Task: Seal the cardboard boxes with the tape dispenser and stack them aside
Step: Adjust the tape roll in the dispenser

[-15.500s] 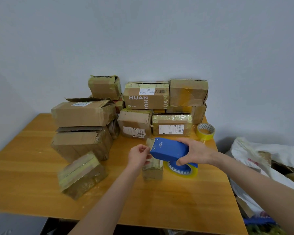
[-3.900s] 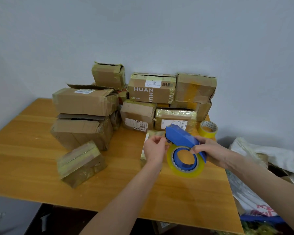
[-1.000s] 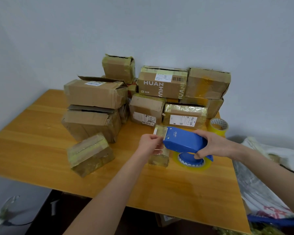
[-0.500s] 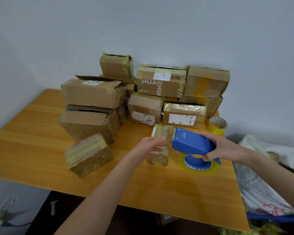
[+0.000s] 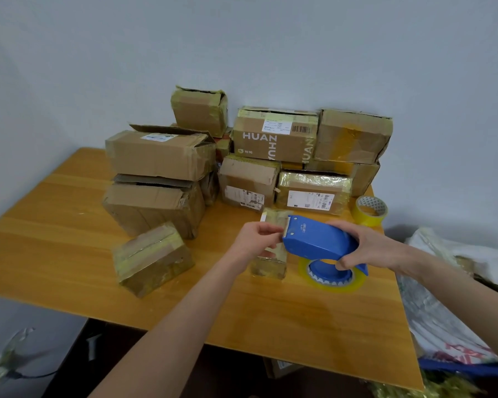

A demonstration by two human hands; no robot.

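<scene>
wooden table (image 5: 69, 254) | yellow tape roll (image 5: 370, 211) at its right rear edge | white bags (image 5: 443, 311) right of it

I have a single view, from the camera on the person's head. It looks forward and down across the wooden counter (image 5: 69, 254), which fills the middle of the frame, towards a pale wall (image 5: 242, 38) across the top. It sits close: both forearms rise from the lower edge, and the wide lens bows the counter's edges. No second view overlaps it.
</scene>
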